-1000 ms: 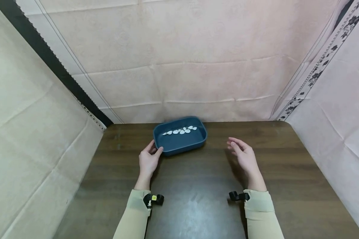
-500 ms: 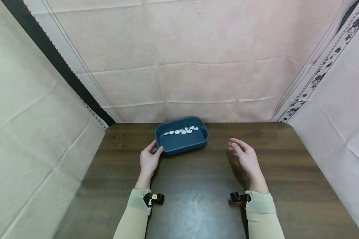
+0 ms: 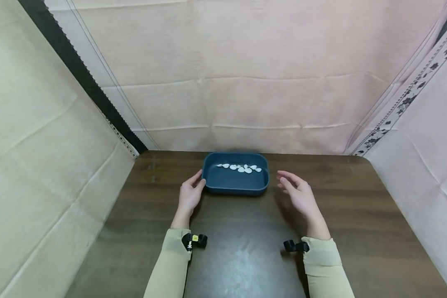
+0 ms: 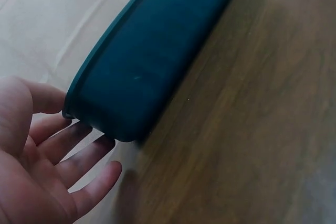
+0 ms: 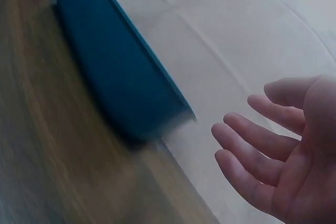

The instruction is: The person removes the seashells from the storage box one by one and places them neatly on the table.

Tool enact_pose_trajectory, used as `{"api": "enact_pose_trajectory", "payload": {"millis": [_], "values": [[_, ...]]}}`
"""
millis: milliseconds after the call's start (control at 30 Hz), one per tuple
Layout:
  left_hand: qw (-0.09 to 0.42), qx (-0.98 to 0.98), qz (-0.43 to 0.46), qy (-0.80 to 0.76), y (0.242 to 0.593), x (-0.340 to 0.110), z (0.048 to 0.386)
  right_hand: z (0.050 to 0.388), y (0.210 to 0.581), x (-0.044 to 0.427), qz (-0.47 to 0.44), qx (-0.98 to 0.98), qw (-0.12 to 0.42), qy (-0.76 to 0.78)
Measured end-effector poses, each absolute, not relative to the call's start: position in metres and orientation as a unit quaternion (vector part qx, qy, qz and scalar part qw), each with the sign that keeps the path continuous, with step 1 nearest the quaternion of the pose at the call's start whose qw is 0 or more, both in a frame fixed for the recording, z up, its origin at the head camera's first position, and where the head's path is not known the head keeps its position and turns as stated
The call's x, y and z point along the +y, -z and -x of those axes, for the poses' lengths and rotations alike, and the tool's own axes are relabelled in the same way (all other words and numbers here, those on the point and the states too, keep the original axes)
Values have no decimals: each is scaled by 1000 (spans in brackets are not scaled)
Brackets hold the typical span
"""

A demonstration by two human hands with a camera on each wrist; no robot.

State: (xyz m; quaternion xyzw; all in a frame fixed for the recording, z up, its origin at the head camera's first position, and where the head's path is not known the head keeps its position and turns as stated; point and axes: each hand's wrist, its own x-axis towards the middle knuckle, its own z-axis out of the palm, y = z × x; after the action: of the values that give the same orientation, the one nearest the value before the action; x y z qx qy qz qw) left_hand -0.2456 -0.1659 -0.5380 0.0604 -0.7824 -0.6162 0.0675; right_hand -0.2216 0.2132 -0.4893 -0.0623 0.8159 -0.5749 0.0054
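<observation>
A dark blue rectangular tray [image 3: 235, 182] with rounded corners and raised walls stands on the table in the head view. Several small white oval pieces [image 3: 241, 169] lie in a rough row inside it; their kind is too small to tell. At the tray's left end, my left hand [image 3: 190, 195] holds the wall. In the left wrist view its thumb [image 4: 50, 98] is at the rim and the fingertips meet the end wall lower down. My right hand [image 3: 299, 195] hovers off the tray's right end, fingers loosely bent, holding nothing; the right wrist view shows a gap between them.
The brown wooden table [image 3: 242, 240] ends at a pale cloth backdrop [image 3: 246, 103] just behind the tray. Cloth walls also close off the left and right sides. Black cameras [image 3: 296, 246] sit on both wrists.
The tray has turned from slanted to square with the table's back edge and sits further right. My left hand has moved right with it; my right hand has come slightly left.
</observation>
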Motion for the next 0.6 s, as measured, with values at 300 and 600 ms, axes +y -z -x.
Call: {"api": "enact_pose_trajectory", "payload": {"millis": [300, 600], "values": [[44, -824, 14, 564, 537, -165, 245, 238, 485, 179, 110, 831, 0, 546], [66, -855, 28, 514, 534, -163, 243, 273, 479, 151, 138, 865, 24, 481]]}}
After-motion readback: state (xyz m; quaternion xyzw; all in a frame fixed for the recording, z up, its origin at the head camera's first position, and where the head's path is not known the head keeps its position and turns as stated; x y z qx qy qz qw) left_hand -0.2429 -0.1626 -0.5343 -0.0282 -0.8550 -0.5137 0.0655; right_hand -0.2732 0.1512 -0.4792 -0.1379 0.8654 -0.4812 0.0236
